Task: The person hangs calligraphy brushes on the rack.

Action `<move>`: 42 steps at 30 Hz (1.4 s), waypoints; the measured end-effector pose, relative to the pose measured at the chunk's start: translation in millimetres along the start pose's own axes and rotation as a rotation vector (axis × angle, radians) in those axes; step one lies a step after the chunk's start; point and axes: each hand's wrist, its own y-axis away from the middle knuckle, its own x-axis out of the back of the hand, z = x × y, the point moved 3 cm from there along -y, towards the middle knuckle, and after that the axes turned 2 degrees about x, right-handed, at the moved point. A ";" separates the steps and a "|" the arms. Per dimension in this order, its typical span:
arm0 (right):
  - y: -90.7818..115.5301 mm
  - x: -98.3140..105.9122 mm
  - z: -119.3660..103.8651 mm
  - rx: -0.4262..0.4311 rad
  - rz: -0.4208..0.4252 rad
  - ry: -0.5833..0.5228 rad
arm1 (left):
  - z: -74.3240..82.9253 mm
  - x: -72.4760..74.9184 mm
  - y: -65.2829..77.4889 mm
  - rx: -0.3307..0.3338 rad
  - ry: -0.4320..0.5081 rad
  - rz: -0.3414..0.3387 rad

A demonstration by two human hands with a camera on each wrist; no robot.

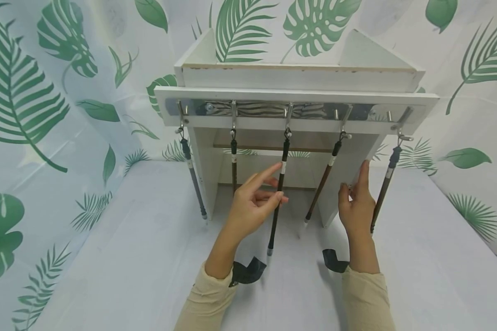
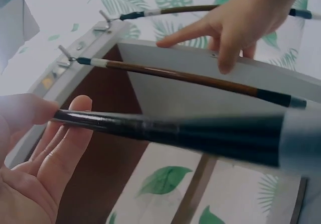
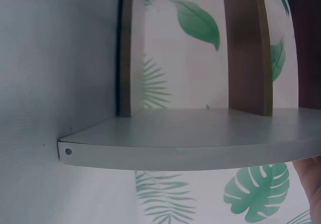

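Note:
My left hand (image 1: 252, 204) pinches the middle calligraphy brush (image 1: 275, 220) between thumb and fingers, its index finger stretched up along the handle. This brush hangs by its loop from a hook and has a pale cap at its lower end. In the left wrist view the brush (image 2: 165, 128) runs out from between my thumb and fingers. At the right side panel (image 2: 165, 66) of the white rack (image 1: 298, 94), my right hand (image 1: 357, 209) holds the panel's edge, thumb on the inner face. The other fingers are partly hidden behind it.
More brushes hang from the hooks: one at far left (image 1: 194, 179), one left of the middle (image 1: 234, 161), one right of the middle (image 1: 325, 179) and one at far right (image 1: 387, 188). A white cloth (image 1: 120, 257) covers the table; a leaf-patterned sheet (image 1: 87, 138) stands behind.

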 end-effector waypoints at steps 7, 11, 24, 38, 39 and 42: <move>-1.6 -0.3 -0.9 0.024 0.008 0.003 | -5.8 -0.9 -0.5 -0.016 -0.041 0.014; -1.9 -0.5 -0.2 0.035 0.009 0.011 | -10.4 -0.2 -1.5 -0.047 -0.051 0.020; -2.1 -1.9 0.6 0.019 0.002 0.013 | -28.5 1.1 -3.9 -0.181 -0.022 -0.049; -0.4 -1.7 2.5 0.013 0.004 0.012 | -37.3 2.2 -6.2 -0.166 -0.030 -0.024; -0.3 -1.5 2.4 0.011 0.002 0.014 | -37.6 2.1 -6.2 -0.163 -0.035 -0.020; -0.7 -1.5 2.4 0.010 0.008 0.011 | -38.9 2.2 -6.5 -0.141 -0.064 0.000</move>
